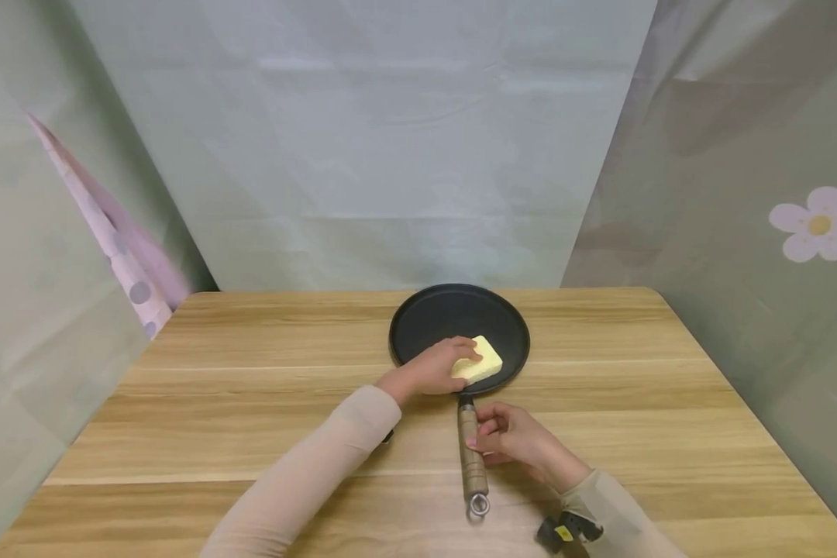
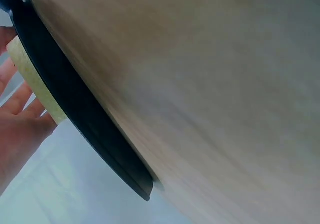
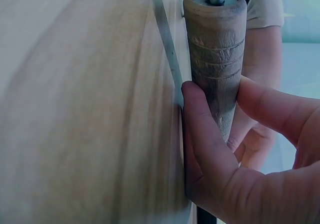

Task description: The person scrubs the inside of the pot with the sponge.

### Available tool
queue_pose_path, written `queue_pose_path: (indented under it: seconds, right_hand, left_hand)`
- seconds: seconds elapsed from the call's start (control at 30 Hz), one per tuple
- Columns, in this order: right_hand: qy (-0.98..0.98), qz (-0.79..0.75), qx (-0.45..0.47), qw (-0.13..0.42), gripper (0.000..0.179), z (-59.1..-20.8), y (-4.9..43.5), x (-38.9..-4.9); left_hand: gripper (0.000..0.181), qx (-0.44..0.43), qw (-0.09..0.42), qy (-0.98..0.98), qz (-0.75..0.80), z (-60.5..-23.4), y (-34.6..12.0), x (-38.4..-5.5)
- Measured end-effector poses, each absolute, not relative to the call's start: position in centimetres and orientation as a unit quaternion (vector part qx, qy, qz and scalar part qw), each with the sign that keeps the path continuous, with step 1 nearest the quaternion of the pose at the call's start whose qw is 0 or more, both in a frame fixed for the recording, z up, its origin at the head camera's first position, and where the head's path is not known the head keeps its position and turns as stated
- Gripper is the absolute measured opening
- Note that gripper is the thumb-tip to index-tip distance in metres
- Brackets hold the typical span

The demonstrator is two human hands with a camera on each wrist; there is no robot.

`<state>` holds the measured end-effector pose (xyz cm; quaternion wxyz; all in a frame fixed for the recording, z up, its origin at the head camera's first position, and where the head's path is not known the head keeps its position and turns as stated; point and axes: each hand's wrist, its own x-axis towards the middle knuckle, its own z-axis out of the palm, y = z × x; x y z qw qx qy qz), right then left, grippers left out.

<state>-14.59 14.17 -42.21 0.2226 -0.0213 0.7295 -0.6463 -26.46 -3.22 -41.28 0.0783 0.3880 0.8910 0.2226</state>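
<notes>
Sponge (image 1: 487,359): yellow block lying in the pan (image 1: 446,314), near part, a little right of the middle.
Pan: at the far side of the worktop (image 1: 635,403), with its handle (image 1: 470,459) pointing near.
Left hand (image 1: 436,369): partly closed, gripping the sponge; thumb at its near side, fingers spread and bent over its far left part.
Right hand (image 1: 521,440): closed lightly from the right, pinching the handle about midway along; thumb and finger lie on opposite sides of the wood.
Slide risk: a hard push by the left hand could, in my judgement, shift the pan, since the right hand appears to hold it by fingertips only.
Rim risk: the sponge lies close to the near rim; a stroke carried too far that way would probably catch the rim or leave the pan.
Twist risk: off-centre pressure may tip the pan and roll the round handle in the pinch.
Left arm: reaches in from near left, forearm slanting far and right, wrist low beside the pan.
Right arm: comes from near right, forearm slanting far and left, hand low over the worktop.
Palm contact: left palm against sponge, cannot tell.
</notes>
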Motion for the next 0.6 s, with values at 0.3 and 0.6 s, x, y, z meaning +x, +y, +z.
queue_pose_path:
  seconds: [0.3,0.6]
  right_hand:
    - [0.725,-0.652,-0.022,0.223,0.048,-42.2,14.2,-14.6]
    - [0.732,-0.644,-0.019,0.222,0.047,-42.1,14.3,-14.7]
  left_hand:
    - [0.049,0.388,0.128,0.892,0.193,-40.4,-3.8,-26.3]
    - [0.049,0.417,0.135,0.883,0.169,-39.8,-4.4,-26.3]
